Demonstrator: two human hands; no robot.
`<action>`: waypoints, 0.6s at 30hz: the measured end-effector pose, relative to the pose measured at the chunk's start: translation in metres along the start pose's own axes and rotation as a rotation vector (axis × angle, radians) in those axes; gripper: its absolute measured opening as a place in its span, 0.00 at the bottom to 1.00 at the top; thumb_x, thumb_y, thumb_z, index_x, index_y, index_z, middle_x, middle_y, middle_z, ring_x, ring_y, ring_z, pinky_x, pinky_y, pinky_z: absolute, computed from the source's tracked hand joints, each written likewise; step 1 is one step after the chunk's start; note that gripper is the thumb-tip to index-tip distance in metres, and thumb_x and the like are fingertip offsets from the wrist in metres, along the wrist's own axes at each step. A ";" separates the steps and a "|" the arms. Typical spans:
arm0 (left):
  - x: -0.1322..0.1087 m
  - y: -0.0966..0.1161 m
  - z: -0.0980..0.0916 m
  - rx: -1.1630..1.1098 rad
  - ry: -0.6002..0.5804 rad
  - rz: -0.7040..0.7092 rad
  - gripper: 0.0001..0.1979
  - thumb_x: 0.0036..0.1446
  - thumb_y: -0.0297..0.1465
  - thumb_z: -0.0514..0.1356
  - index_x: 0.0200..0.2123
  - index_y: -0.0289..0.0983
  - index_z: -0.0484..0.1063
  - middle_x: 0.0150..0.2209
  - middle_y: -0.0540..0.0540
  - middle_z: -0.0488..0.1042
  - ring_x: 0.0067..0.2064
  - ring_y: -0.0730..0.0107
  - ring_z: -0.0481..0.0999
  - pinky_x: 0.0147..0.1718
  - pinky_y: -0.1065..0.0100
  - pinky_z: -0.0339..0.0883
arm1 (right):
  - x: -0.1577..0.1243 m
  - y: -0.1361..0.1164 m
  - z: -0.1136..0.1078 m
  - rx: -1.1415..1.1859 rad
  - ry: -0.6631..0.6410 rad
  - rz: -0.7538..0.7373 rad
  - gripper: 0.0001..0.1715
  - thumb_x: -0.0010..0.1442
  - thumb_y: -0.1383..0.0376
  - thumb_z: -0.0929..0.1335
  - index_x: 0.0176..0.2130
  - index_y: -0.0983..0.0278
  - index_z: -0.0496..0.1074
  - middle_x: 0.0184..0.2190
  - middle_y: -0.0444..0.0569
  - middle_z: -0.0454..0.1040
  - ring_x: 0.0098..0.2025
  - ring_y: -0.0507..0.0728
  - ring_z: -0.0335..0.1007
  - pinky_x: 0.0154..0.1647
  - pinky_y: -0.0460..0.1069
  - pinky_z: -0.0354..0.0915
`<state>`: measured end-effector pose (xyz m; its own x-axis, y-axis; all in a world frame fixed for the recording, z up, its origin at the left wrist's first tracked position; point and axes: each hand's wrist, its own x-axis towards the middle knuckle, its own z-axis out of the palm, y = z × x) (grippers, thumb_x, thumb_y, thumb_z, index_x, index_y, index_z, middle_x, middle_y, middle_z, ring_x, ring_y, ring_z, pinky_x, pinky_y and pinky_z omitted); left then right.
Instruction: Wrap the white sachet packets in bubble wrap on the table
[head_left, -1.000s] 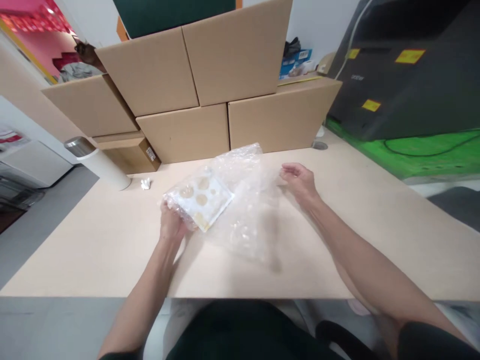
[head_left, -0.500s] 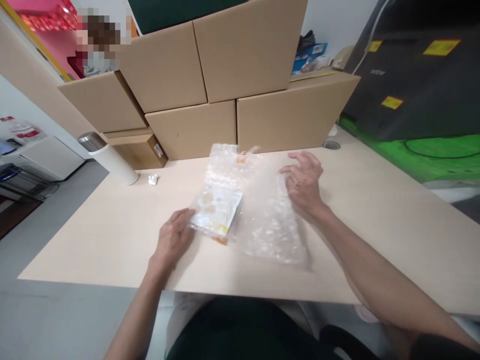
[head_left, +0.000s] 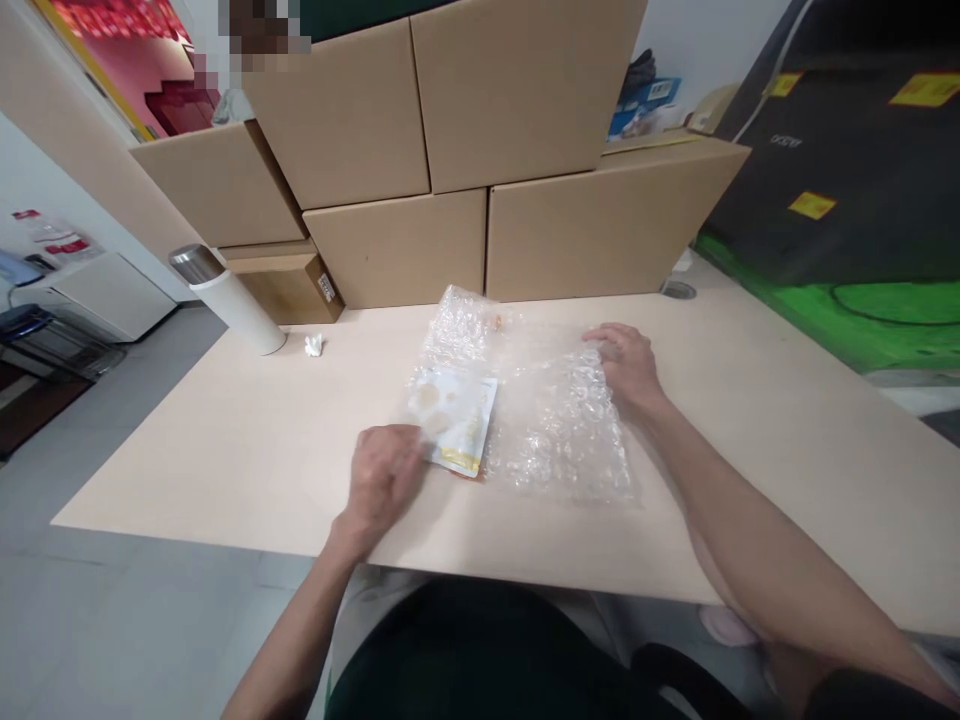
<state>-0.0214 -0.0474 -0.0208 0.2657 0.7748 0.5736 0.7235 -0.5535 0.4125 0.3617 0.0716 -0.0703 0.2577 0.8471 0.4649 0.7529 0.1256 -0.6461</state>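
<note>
The packet [head_left: 459,420] lies at the left end of the bubble wrap [head_left: 551,430]. The left hand [head_left: 386,468] curls its fingers beside it; the right hand [head_left: 631,365] bends its. Pinching? Can't tell. Looks like straightening; next needs a steady hold.

Glossy, clear plastic bubble wrap [head_left: 559,430]

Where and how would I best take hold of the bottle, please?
I'd grip the bottle around the middle, below its silver cap, from the near side: it is slim and round, appears to stand upright, and has a box behind it.
</note>
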 end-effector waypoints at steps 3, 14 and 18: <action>-0.002 -0.024 -0.018 -0.215 0.364 -0.329 0.07 0.62 0.35 0.59 0.42 0.39 0.71 0.38 0.46 0.76 0.40 0.65 0.78 0.43 0.61 0.73 | -0.001 0.001 0.001 0.001 0.014 -0.010 0.24 0.50 0.67 0.62 0.43 0.55 0.78 0.50 0.52 0.73 0.57 0.66 0.65 0.58 0.67 0.60; -0.021 -0.030 -0.033 0.287 0.147 -0.425 0.14 0.62 0.37 0.56 0.44 0.39 0.77 0.44 0.39 0.70 0.51 0.51 0.68 0.51 0.49 0.65 | -0.002 0.002 -0.004 -0.022 -0.034 0.054 0.22 0.52 0.69 0.61 0.43 0.59 0.77 0.55 0.57 0.69 0.60 0.68 0.59 0.60 0.65 0.56; -0.004 -0.014 -0.011 0.169 -0.183 -0.415 0.18 0.63 0.43 0.55 0.37 0.38 0.79 0.35 0.41 0.73 0.43 0.53 0.70 0.47 0.49 0.65 | 0.000 0.006 -0.006 -0.037 -0.046 0.080 0.22 0.50 0.69 0.61 0.41 0.58 0.77 0.55 0.56 0.69 0.60 0.67 0.58 0.60 0.65 0.55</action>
<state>-0.0394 -0.0456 -0.0210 0.0294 0.9691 0.2449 0.8813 -0.1407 0.4511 0.3697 0.0689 -0.0701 0.2900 0.8766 0.3840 0.7533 0.0385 -0.6566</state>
